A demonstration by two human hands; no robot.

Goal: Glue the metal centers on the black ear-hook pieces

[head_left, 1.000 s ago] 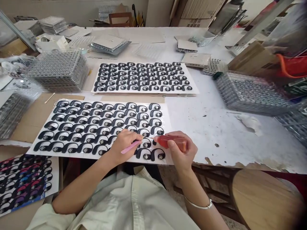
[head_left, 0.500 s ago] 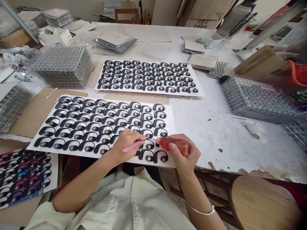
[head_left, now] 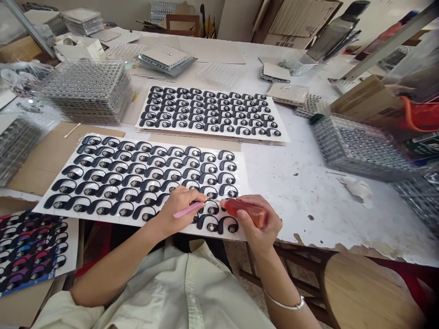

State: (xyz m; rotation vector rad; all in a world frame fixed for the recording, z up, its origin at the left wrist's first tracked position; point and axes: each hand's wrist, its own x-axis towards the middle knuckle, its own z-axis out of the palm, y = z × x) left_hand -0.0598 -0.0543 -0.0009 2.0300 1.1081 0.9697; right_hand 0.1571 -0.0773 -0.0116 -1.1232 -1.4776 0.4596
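Note:
Rows of black hook-shaped pieces, each with a small metallic disc, lie on a white sheet on the table in front of me. My left hand is closed in a pinch on a thin pink stick, its tip over the sheet's right part. Wrapped round a small red squeeze bottle are the fingers of my right hand. The bottle lies tilted on its side, its nozzle pointing left toward the stick's tip above one black piece. Whether the two tips touch I cannot tell.
A second sheet of black pieces lies farther back. Stacked clear trays stand at the left, more trays at the right. A cotton swab rests on cardboard. A wooden stool is below the table's front edge.
The view has shifted slightly. Both hands keep their grips on the pink stick and the red bottle, with their tips still close together over the same area of the sheet.

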